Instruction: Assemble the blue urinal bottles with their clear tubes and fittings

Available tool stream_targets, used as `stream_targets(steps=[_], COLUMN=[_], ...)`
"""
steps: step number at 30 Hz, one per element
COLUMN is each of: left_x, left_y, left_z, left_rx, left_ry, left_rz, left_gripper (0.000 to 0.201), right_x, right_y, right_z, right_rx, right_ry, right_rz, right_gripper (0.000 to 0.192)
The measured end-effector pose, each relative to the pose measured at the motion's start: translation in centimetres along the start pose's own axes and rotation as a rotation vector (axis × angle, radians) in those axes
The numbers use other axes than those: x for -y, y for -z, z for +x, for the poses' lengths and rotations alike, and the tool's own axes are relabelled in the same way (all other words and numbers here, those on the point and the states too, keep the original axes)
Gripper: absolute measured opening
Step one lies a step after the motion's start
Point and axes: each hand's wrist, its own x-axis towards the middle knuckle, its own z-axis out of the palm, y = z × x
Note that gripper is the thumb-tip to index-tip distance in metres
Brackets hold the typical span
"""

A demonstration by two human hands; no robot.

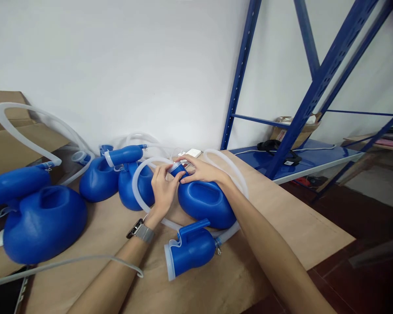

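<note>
Both hands meet at the blue cap (177, 169) on the neck of a blue urine bottle (206, 203) with a moulded handle. My left hand (163, 185) pinches the cap from the left, its wrist wearing a watch. From the right, my right hand (201, 169) curls its fingers and thumb round the same cap. A translucent hose (138, 185) loops beside the left hand and behind the bottle. Just in front lies a blue urinal funnel (194, 249) with a handle, a whitish lid over its mouth and a metal clip at its hose end.
To the left stand more blue bottles (47, 226) with funnels (126, 155) and hoses. A cardboard box (26, 126) is at the far left. A grey cable (85, 259) crosses the wooden table (301, 226) in front. Blue metal shelving (281, 161) stands to the right.
</note>
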Motion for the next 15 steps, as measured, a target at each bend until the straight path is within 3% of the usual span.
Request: stream_targets(steps=[6,15], left_x=[0.34,0.63], left_y=[-0.89,-0.66], left_z=[-0.82,0.15], left_rx=[-0.105,-0.026], left_ry=[0.062,0.047], left_rz=[0.049,0.007], left_gripper=[0.047,0.038], right_x=[-0.88,-0.27], right_y=[-0.08,-0.04], right_z=[0.0,0.31], right_rx=[0.098,0.027], right_ry=[-0.044,-0.039], right_rz=[0.165,0.015], right_gripper=[0.09,0.076])
